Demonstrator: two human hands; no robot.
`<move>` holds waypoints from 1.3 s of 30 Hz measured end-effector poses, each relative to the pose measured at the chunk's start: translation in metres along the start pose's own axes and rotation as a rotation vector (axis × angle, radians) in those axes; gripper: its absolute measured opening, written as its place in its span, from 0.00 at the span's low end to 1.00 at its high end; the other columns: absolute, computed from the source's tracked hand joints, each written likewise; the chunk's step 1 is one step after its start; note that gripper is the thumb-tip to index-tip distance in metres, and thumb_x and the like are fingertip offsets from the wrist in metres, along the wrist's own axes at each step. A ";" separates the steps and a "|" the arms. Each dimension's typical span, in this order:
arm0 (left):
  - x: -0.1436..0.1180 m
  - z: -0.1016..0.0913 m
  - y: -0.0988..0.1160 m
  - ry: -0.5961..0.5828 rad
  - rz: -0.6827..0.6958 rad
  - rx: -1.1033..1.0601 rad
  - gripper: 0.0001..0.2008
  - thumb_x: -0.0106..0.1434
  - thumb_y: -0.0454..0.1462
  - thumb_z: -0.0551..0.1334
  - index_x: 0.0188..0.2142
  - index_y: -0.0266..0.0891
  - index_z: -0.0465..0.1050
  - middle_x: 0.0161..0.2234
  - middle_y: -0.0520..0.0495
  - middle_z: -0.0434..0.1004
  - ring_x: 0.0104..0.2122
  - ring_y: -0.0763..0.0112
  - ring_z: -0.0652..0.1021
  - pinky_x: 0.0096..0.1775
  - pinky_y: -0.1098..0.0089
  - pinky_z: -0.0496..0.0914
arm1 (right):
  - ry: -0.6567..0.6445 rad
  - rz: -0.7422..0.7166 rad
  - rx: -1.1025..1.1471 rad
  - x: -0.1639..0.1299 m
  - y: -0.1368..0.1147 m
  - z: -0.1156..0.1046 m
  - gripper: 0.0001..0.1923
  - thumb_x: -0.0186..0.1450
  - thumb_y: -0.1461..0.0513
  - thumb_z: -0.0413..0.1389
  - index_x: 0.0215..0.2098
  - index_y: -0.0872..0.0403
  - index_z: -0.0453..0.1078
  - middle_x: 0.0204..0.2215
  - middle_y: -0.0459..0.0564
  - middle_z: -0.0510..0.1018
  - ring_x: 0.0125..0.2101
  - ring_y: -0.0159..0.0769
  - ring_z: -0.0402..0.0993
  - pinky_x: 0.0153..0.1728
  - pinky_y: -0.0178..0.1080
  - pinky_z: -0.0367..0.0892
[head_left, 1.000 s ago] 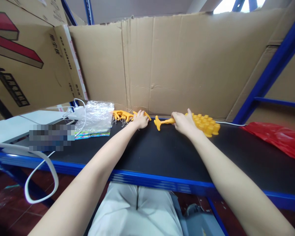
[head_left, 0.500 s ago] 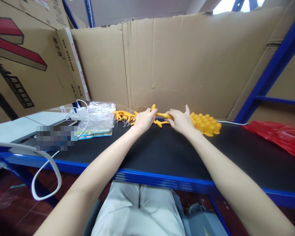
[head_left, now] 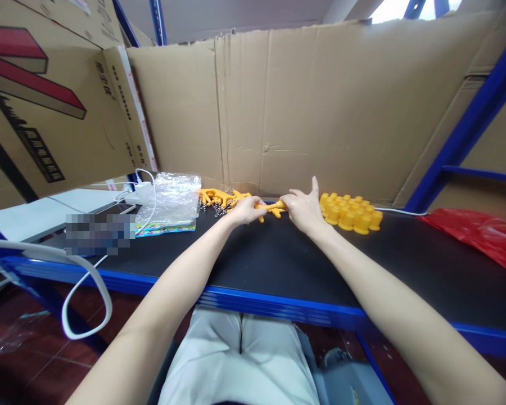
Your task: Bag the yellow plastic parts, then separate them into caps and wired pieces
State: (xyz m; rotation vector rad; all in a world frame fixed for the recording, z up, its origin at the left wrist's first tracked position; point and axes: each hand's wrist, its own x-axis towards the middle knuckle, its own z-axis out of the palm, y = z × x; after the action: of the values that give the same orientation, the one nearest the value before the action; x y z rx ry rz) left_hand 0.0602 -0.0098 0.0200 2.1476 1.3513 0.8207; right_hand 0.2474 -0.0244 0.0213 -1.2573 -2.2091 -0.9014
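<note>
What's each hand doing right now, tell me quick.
Left hand: closed on the orange toy piece.
Right hand: pinching the same piece, other fingers spread.

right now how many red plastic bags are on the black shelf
1. The red plastic bag lies at the far right of the black shelf, well away from both hands and the yellow cups. Its right end runs out of frame, so anything beyond it is hidden.

This is looking like a stockroom or packing workshop: blue steel racking [head_left: 468, 121] is framing a black desk [head_left: 278, 264], flattened cardboard cartons [head_left: 303, 107] are walling it in, and batches of small yellow plastic parts [head_left: 349, 211] are lying about.
</note>
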 end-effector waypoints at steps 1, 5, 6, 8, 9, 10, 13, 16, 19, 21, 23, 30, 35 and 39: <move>0.000 -0.001 -0.001 -0.094 -0.040 -0.105 0.06 0.59 0.38 0.58 0.33 0.36 0.68 0.24 0.51 0.72 0.18 0.79 0.67 0.26 0.72 0.66 | 0.025 -0.011 -0.007 0.001 -0.001 -0.001 0.17 0.62 0.69 0.43 0.36 0.51 0.73 0.32 0.47 0.78 0.46 0.42 0.69 0.55 0.64 0.28; -0.001 -0.004 -0.004 -0.365 -0.115 -0.402 0.08 0.60 0.39 0.57 0.31 0.36 0.66 0.22 0.52 0.69 0.16 0.82 0.64 0.23 0.74 0.65 | 0.163 -0.058 -0.040 0.004 0.000 -0.004 0.17 0.63 0.69 0.42 0.36 0.53 0.71 0.34 0.49 0.78 0.50 0.43 0.66 0.55 0.64 0.29; -0.002 -0.004 -0.004 -0.362 -0.113 -0.409 0.07 0.61 0.39 0.57 0.32 0.36 0.66 0.22 0.53 0.68 0.16 0.82 0.64 0.23 0.75 0.65 | 0.179 -0.074 -0.044 0.004 0.002 -0.003 0.16 0.64 0.69 0.42 0.36 0.53 0.71 0.34 0.49 0.78 0.50 0.43 0.66 0.55 0.64 0.29; -0.003 -0.001 -0.003 -0.274 -0.085 -0.313 0.07 0.61 0.39 0.56 0.33 0.36 0.66 0.22 0.53 0.68 0.16 0.81 0.64 0.24 0.74 0.66 | 0.163 -0.115 -0.043 0.002 0.006 0.001 0.16 0.64 0.69 0.42 0.37 0.54 0.71 0.35 0.50 0.78 0.50 0.43 0.65 0.55 0.64 0.30; -0.004 0.000 -0.002 -0.194 -0.063 -0.212 0.07 0.61 0.39 0.55 0.34 0.36 0.66 0.23 0.52 0.68 0.17 0.80 0.65 0.25 0.74 0.66 | 0.137 -0.133 -0.040 0.001 0.007 0.003 0.15 0.64 0.70 0.42 0.37 0.54 0.70 0.35 0.50 0.77 0.50 0.43 0.66 0.55 0.64 0.30; -0.005 0.002 -0.001 -0.103 -0.033 -0.086 0.07 0.61 0.39 0.56 0.35 0.37 0.66 0.24 0.51 0.69 0.19 0.78 0.68 0.27 0.73 0.67 | 0.105 -0.145 -0.037 -0.001 0.009 0.006 0.15 0.64 0.70 0.42 0.38 0.55 0.70 0.35 0.51 0.77 0.49 0.43 0.66 0.55 0.64 0.31; -0.010 0.004 0.002 0.133 0.073 0.318 0.09 0.59 0.38 0.57 0.39 0.38 0.66 0.31 0.47 0.73 0.30 0.68 0.74 0.36 0.67 0.68 | 0.007 -0.134 -0.039 -0.005 0.008 0.013 0.15 0.64 0.70 0.42 0.42 0.56 0.69 0.35 0.52 0.76 0.44 0.41 0.68 0.55 0.64 0.31; -0.016 0.003 0.007 0.201 0.130 0.567 0.12 0.60 0.38 0.55 0.43 0.39 0.64 0.36 0.44 0.75 0.38 0.60 0.75 0.40 0.62 0.68 | -0.075 -0.113 -0.030 -0.006 0.003 0.015 0.15 0.64 0.69 0.43 0.45 0.58 0.67 0.37 0.54 0.75 0.41 0.40 0.69 0.55 0.63 0.31; -0.019 0.002 0.011 0.187 0.112 0.650 0.13 0.59 0.37 0.55 0.44 0.38 0.64 0.38 0.43 0.75 0.39 0.58 0.76 0.40 0.62 0.68 | -0.147 -0.127 -0.011 -0.005 -0.001 0.013 0.14 0.64 0.68 0.44 0.43 0.58 0.68 0.36 0.54 0.75 0.39 0.39 0.69 0.55 0.61 0.33; -0.018 0.002 0.013 0.174 0.072 0.641 0.14 0.57 0.38 0.57 0.44 0.39 0.66 0.38 0.43 0.75 0.39 0.59 0.76 0.40 0.63 0.68 | -0.169 -0.141 -0.019 -0.003 -0.001 0.011 0.12 0.64 0.67 0.45 0.39 0.58 0.70 0.34 0.53 0.76 0.38 0.39 0.70 0.55 0.60 0.33; -0.016 0.002 0.013 0.176 0.035 0.595 0.16 0.55 0.38 0.59 0.44 0.39 0.67 0.37 0.43 0.76 0.39 0.59 0.76 0.40 0.64 0.68 | -0.163 -0.158 -0.037 -0.001 -0.001 0.009 0.12 0.64 0.67 0.46 0.37 0.58 0.70 0.31 0.53 0.76 0.36 0.38 0.70 0.55 0.60 0.34; -0.006 0.006 0.006 0.164 -0.057 0.356 0.15 0.47 0.38 0.63 0.36 0.37 0.73 0.31 0.46 0.77 0.35 0.61 0.75 0.38 0.67 0.67 | -0.077 -0.189 -0.059 0.002 0.003 0.010 0.12 0.63 0.68 0.45 0.32 0.56 0.71 0.28 0.50 0.76 0.35 0.37 0.68 0.55 0.59 0.34; -0.004 0.007 0.002 0.131 -0.123 0.177 0.11 0.45 0.37 0.63 0.30 0.35 0.73 0.22 0.51 0.71 0.26 0.70 0.73 0.32 0.70 0.66 | -0.063 -0.207 -0.064 0.003 0.002 0.010 0.13 0.63 0.68 0.44 0.32 0.55 0.71 0.28 0.49 0.77 0.36 0.37 0.67 0.55 0.59 0.33; -0.003 0.006 -0.003 0.052 -0.186 0.012 0.07 0.47 0.36 0.62 0.27 0.35 0.71 0.16 0.54 0.65 0.17 0.78 0.64 0.23 0.73 0.62 | -0.076 -0.228 -0.070 0.004 0.001 0.009 0.13 0.63 0.69 0.45 0.34 0.55 0.72 0.29 0.49 0.77 0.37 0.37 0.66 0.55 0.57 0.36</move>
State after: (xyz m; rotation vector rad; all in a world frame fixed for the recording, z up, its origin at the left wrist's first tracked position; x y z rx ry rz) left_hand 0.0615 -0.0114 0.0133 1.9854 1.5590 0.8003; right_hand 0.2459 -0.0149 0.0185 -1.1014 -2.4375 -1.0403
